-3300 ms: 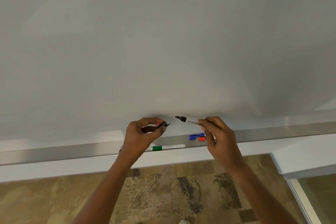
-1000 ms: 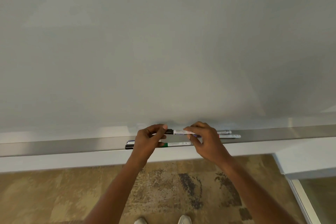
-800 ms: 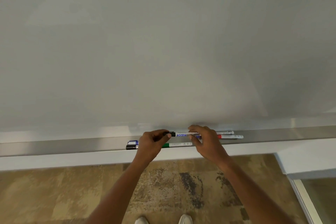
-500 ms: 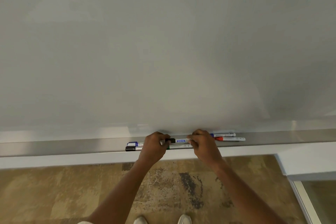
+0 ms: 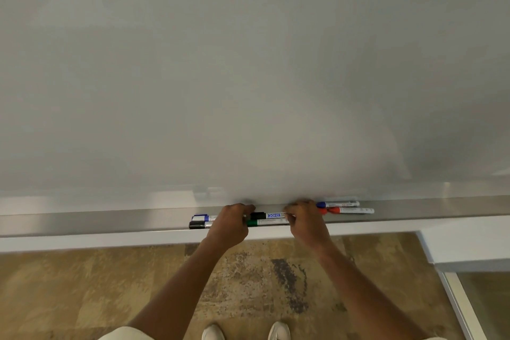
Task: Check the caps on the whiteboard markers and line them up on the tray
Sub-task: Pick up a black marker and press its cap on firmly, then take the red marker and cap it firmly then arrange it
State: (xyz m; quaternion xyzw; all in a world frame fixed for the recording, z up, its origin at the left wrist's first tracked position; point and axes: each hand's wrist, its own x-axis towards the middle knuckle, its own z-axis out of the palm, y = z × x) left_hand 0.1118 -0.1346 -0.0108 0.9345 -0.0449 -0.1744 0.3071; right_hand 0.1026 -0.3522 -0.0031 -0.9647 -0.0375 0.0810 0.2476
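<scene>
A black-capped marker lies lengthwise on the metal tray under the whiteboard. My left hand grips its capped end and my right hand grips its other end. Just in front of it lies a green-capped marker. Left of my left hand, a blue-capped marker and a black-capped marker lie side by side. To the right of my right hand lie a blue-capped marker and a red-capped marker.
The whiteboard fills the upper view. A white ledge runs under the tray. Patterned brown carpet lies below, with my shoes at the bottom edge. A white frame stands at the lower right.
The black marker was uncapped with the cap in my left hand; it is now capped. Both hands have lowered it onto the tray behind the green marker.
</scene>
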